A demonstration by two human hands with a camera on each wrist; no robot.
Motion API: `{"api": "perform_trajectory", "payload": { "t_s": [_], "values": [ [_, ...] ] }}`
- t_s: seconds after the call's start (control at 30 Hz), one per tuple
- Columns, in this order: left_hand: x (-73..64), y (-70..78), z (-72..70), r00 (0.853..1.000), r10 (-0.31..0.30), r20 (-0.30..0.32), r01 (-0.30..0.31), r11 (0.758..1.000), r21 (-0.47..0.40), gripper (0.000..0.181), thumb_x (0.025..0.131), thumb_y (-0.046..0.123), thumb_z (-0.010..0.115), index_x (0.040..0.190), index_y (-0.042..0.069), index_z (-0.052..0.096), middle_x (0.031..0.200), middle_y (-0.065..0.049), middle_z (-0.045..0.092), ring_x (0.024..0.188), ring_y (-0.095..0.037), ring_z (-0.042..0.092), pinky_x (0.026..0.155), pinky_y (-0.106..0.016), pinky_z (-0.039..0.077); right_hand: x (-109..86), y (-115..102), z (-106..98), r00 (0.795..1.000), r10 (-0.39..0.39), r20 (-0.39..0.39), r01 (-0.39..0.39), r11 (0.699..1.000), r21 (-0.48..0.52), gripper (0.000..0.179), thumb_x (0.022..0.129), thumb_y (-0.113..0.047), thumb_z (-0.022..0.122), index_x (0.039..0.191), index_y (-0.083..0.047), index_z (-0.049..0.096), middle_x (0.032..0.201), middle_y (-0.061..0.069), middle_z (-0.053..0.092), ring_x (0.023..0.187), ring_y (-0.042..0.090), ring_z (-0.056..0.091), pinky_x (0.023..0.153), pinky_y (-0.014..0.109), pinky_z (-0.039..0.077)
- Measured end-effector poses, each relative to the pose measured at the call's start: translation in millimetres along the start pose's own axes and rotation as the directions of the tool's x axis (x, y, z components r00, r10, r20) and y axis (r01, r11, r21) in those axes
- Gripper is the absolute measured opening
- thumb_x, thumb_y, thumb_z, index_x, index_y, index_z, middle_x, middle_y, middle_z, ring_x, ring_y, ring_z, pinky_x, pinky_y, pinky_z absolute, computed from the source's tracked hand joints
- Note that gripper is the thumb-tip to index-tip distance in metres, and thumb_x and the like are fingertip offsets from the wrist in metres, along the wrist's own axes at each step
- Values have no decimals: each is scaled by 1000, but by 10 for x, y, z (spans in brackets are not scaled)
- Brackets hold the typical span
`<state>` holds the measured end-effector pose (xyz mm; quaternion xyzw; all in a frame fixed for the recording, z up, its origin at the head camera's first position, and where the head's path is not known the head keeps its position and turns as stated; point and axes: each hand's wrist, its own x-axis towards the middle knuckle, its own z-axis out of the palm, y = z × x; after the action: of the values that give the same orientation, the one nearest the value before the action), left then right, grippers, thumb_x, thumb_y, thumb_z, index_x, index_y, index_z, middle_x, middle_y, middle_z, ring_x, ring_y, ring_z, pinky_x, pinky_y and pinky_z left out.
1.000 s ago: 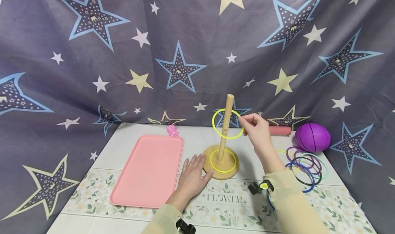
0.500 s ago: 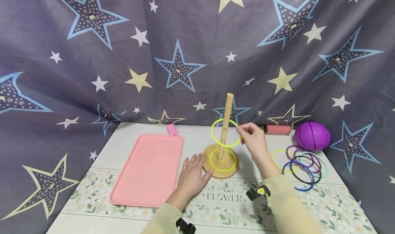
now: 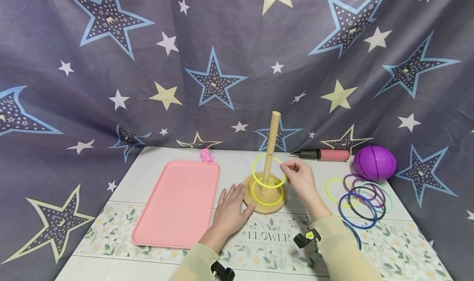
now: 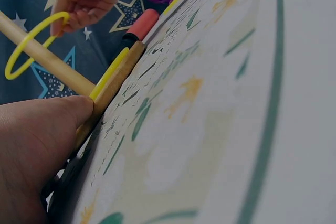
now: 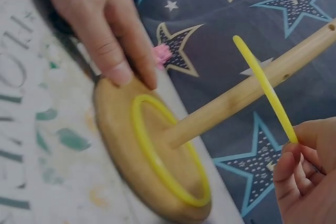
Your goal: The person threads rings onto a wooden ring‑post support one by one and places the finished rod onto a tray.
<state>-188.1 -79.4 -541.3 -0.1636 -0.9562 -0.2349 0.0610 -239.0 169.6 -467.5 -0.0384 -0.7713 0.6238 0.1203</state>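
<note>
My right hand (image 3: 300,178) pinches a yellow ring (image 3: 253,172) by its right side. That ring hangs round the wooden post (image 3: 272,137), above the base. A second yellow ring (image 5: 160,169) lies flat on the round wooden base (image 3: 249,185), encircling the foot of the post. With its fingers stretched out, my left hand (image 3: 230,211) rests at the left edge of the base. In the right wrist view, thumb and fingertips (image 5: 295,150) meet on the raised ring.
Left of the stand lies a pink tray (image 3: 175,205), with a small pink toy (image 3: 206,155) behind it. At the right are several loose rings (image 3: 358,225), a purple ball (image 3: 375,163) and a red and black hand pump (image 3: 333,155). A starry curtain (image 3: 155,67) hangs behind.
My right hand has lowered the pinched yellow ring along the post, from its upper part to nearer the base. My left hand stays in place.
</note>
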Motion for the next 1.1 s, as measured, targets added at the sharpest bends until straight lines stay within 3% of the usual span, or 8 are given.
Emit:
{"api": "perform_trajectory", "payload": {
  "t_s": [0.2, 0.43, 1.1],
  "values": [
    [7, -6, 9, 1000, 2, -4, -2, 1000, -2, 81, 109, 56, 62, 168, 3, 44, 173, -15, 43, 164, -36, 32, 135, -59, 12, -35, 156, 35, 999, 41, 21, -40, 998, -39, 14, 105, -12, 77, 104, 2, 75, 78, 2, 64, 62, 17, 58, 54, 24, 52],
    [3, -10, 16, 1000, 3, -5, -3, 1000, 4, 81, 109, 56, 62, 168, 4, 45, 173, -15, 43, 164, -36, 31, 135, -59, 12, -61, 284, 59, 994, 104, 30, -101, 990, -96, 11, 104, -10, 77, 103, 1, 75, 84, 6, 68, 63, 13, 59, 55, 21, 52],
    [11, -16, 36, 1000, -1, 2, 1, 1000, 25, 80, 109, 55, 62, 169, 4, 44, 174, -14, 42, 165, -36, 31, 135, -60, 12, -39, 535, 75, 989, 145, 34, -133, 961, -243, 13, 103, -16, 78, 102, -4, 76, 90, 7, 69, 75, 16, 59, 59, 21, 51]
  ]
}}
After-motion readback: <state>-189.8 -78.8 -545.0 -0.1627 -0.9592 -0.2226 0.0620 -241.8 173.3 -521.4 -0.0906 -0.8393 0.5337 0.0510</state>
